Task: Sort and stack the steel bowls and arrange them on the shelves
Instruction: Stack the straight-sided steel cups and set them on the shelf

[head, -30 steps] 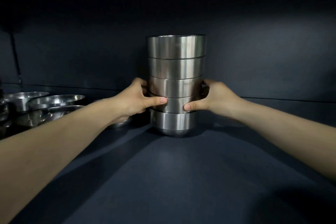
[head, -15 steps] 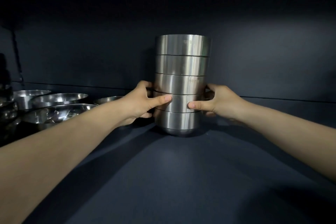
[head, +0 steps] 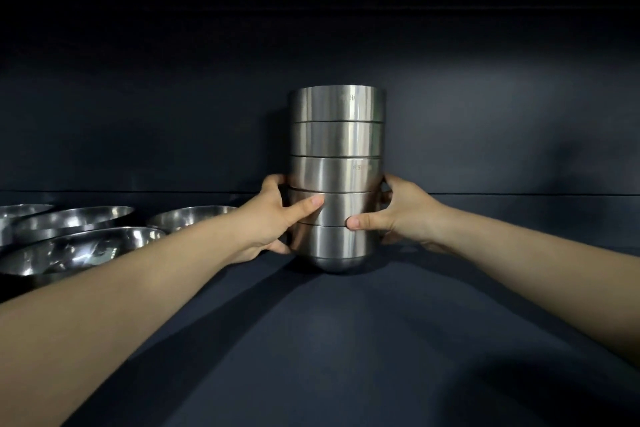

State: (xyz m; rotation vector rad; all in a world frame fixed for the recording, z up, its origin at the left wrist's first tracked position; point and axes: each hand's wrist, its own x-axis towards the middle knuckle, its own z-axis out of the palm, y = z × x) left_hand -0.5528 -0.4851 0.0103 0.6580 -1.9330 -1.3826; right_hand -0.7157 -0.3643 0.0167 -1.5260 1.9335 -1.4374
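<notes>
Wide bowls [head: 86,248] left of stack [head: 337,139]

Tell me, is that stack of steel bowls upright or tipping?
Upright: the stack of steel bowls stands straight on the dark shelf, left hand and right hand gripping its sides.

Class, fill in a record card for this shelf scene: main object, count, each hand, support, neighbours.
Main object: stack of steel bowls, nested and upright
Count: five bowls visible
Left hand: grips the stack's left side, thumb across the front
Right hand: grips the right side, thumb on the front
Support: dark shelf; the stack's base appears to rest on it
Neighbours: wide shallow steel bowls to the stack's left
</notes>
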